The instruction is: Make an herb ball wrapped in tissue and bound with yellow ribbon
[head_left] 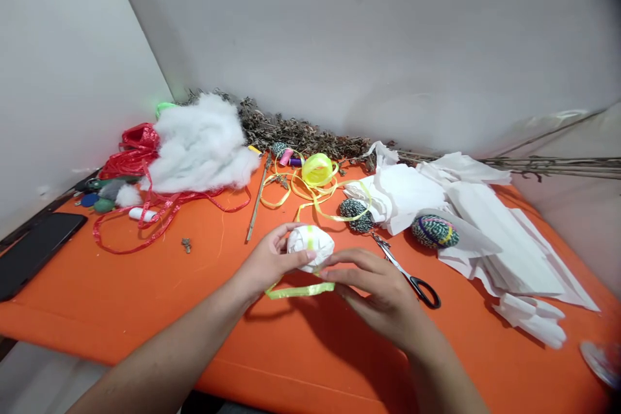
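A white ball of crumpled paper [323, 247] with a yellow band across it is held above the orange table by my left hand [279, 255], its thumb on the front and its fingers behind. My right hand [371, 284] is at the ball's right side, its fingers pinched on the yellow ribbon [301, 291], which loops below the ball. Behind the ball, more ribbon runs in loose curls from a yellow ribbon roll [317, 170]. Black-handled scissors [407, 275] lie right of my right hand.
White stuffing [201, 145] and red ribbon [130, 162] lie at the left, near a black phone [41, 251]. Dried plants [301, 136] line the wall. At the right are white paper sheets [509, 239] and a wrapped yarn ball [434, 231]. A stick [258, 199] lies behind my left hand.
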`<state>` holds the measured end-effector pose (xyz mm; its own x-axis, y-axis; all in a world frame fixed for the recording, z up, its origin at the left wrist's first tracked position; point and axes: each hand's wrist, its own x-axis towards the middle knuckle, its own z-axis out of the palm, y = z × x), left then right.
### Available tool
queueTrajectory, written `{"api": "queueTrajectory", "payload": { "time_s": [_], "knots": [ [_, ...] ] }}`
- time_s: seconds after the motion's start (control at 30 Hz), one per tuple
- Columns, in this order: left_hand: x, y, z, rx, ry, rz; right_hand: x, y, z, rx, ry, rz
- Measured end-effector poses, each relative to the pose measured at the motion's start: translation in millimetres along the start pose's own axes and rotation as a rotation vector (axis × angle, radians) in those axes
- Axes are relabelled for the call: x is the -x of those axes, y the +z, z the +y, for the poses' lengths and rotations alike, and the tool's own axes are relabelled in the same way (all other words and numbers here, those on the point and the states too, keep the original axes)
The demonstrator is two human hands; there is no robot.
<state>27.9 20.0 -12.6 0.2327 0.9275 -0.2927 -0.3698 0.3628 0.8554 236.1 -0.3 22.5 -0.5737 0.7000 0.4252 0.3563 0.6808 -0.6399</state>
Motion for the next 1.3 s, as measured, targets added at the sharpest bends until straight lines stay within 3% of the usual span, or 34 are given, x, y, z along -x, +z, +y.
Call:
{"api": "queueTrajectory", "payload": {
  "time_s": [0.13, 0.27, 0.5, 0.7, 1.07, 1.3],
  "knots": [
    [5, 3.5, 3, -0.008, -0.054, -0.065, -6, -3, -3, -0.154, 0.118, 0.094],
    [9, 5.5, 9, -0.085, -0.088, -0.113, -8, -1, -2, -0.248, 0.223, 0.072],
    [8, 2.1, 0, -0.156, -0.148, -0.283, -8, 3, 1, -0.186, 0.212, 0.076],
    [9, 0.7, 0, -0.142, -0.156, -0.437, -7, 5, 4, -0.416, 0.394, 0.047],
    [9, 1.4, 0, -0.131, -0.180, -0.474, -7, 7, 10, -0.599, 0.510, 0.070],
    [9, 0.8, -2, -0.067, -0.255, -0.447, -5, 6, 13, -0.585, 0.554, 0.060]
  ]
}}
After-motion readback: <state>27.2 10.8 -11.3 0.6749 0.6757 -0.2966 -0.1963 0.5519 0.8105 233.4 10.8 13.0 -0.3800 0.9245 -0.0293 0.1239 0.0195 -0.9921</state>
